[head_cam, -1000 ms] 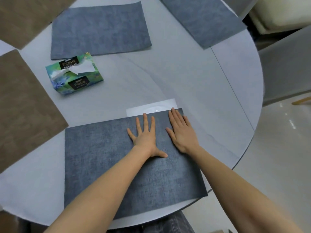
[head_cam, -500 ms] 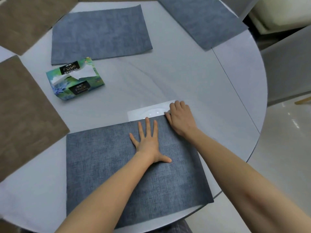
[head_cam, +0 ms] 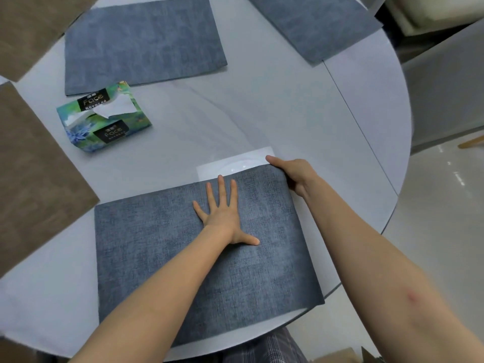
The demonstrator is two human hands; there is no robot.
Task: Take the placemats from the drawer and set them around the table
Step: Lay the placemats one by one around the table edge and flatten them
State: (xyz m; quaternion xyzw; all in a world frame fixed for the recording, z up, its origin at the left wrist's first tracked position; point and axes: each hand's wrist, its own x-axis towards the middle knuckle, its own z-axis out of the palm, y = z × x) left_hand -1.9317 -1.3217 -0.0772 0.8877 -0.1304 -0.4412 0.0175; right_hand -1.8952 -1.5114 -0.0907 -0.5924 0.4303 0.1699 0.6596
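Left hand (head_cam: 225, 218) spread flat on rectangular blue woven placemat (head_cam: 162, 258), right hand (head_cam: 296, 174) pinching its far corner, round pale glossy surface (head_cam: 262, 106), crinkled tissue pack (head_cam: 103, 119)

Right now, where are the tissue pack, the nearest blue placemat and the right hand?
tissue pack (head_cam: 104, 119), head view, top face.
nearest blue placemat (head_cam: 157, 244), head view, bare left half.
right hand (head_cam: 296, 174), head view, knuckles.

Nearest placemat (head_cam: 162, 258) lies before me on the table (head_cam: 262, 106). I note the tissue pack (head_cam: 104, 119) behind-left, another placemat (head_cam: 144, 40) beyond it.
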